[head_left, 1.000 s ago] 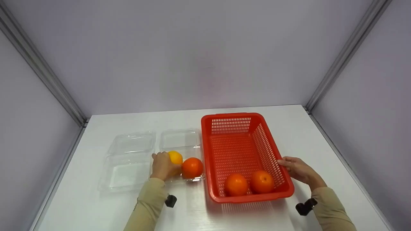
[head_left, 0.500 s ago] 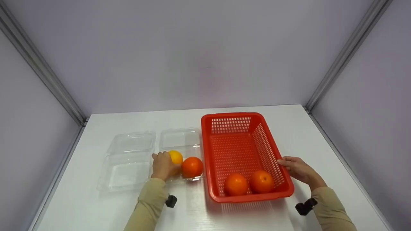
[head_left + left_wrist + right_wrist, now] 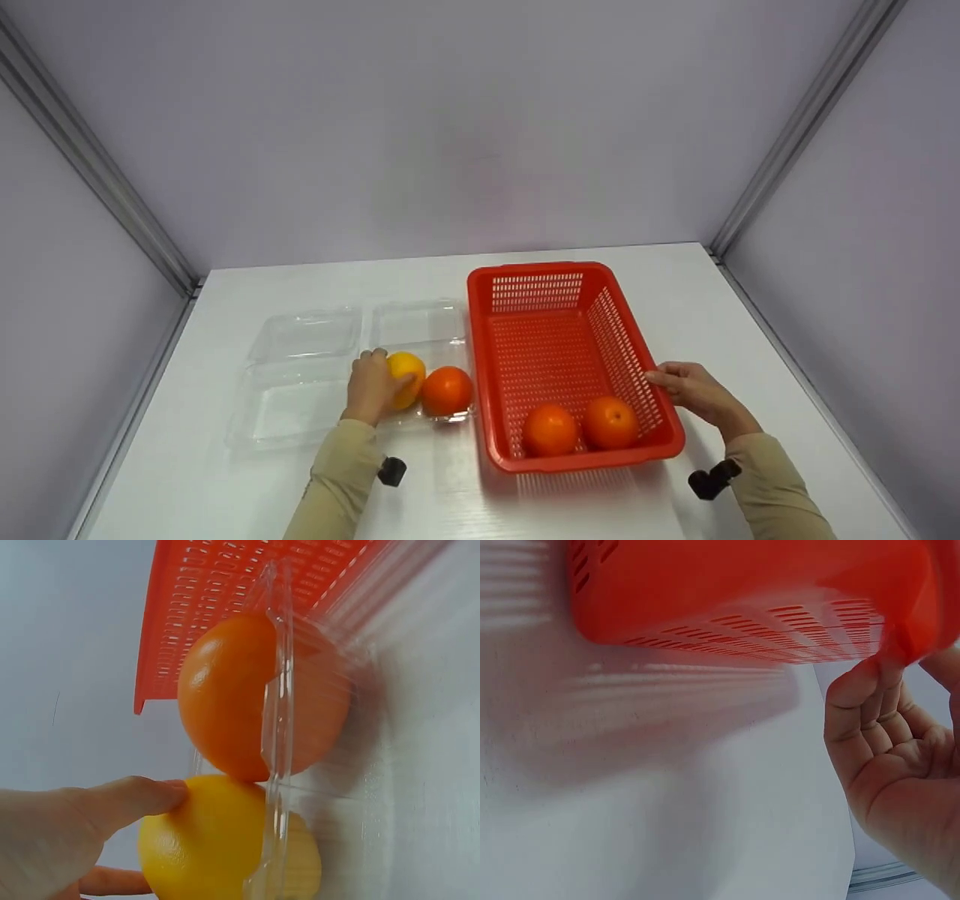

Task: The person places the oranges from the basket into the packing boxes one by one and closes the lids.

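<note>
A round yellow orange sits in the near half of an opened clear plastic clamshell box. My left hand lies along its left side, the straight thumb resting on the skin and the fingers loose around the far side. Against it on the right, in the same box, sits a deeper-coloured orange. My right hand grips the right rim of a red perforated basket, thumb on top and fingertips beneath. Under that side of the basket, the right wrist view shows a gap and a shadow.
Two more oranges, a left one and a right one, sit in the basket's near end. A second clear clamshell box lies opened on the white table at the left. Walls enclose the table's back and sides.
My left hand has loosened and shifted slightly left, and its thumb has lifted, so more of the yellow orange shows. The fruit stays put. My right hand keeps hold of the basket.
</note>
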Tool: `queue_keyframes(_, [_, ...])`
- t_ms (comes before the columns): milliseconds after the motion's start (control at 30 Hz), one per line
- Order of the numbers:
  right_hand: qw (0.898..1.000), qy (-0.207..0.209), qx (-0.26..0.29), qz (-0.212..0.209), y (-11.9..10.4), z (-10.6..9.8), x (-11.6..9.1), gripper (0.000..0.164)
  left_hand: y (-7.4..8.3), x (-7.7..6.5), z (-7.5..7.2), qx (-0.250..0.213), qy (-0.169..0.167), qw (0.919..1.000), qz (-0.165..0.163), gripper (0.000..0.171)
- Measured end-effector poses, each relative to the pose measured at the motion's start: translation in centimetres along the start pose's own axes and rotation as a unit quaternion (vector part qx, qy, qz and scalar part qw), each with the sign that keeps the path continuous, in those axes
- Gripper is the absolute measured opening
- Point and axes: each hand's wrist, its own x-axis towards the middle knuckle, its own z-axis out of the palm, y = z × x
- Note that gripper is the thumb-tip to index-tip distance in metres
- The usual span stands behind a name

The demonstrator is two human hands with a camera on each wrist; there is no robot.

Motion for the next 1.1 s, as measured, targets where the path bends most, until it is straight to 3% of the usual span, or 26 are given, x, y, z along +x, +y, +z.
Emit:
queue_keyframes(333, [0.999, 0.035, -0.009, 0.002, -0.1, 0.6, -0.4, 0.015, -1.9, -0.1, -1.3, -0.039, 0.020, 0.9988, -0.020, 0.045])
queue_keyframes(567, [0.998, 0.058, -0.024, 0.008, -0.4, 0.8, -0.7, 0.022, -3.5, -0.4, -2.6, -0.045, 0.053, 0.9975, -0.015, 0.037])
queue_keyframes(900, [0.994, 0.098, -0.045, 0.035, -0.9, 1.4, -0.8, 0.037, -5.5, 0.4, -3.3, -0.061, 0.018, 0.9971, -0.042, 0.039])
queue_keyframes(1100, [0.990, 0.121, -0.055, 0.047, -1.1, 1.9, -0.8, 0.043, -6.4, 0.9, -3.4, -0.069, 0.014, 0.9966, -0.043, 0.039])
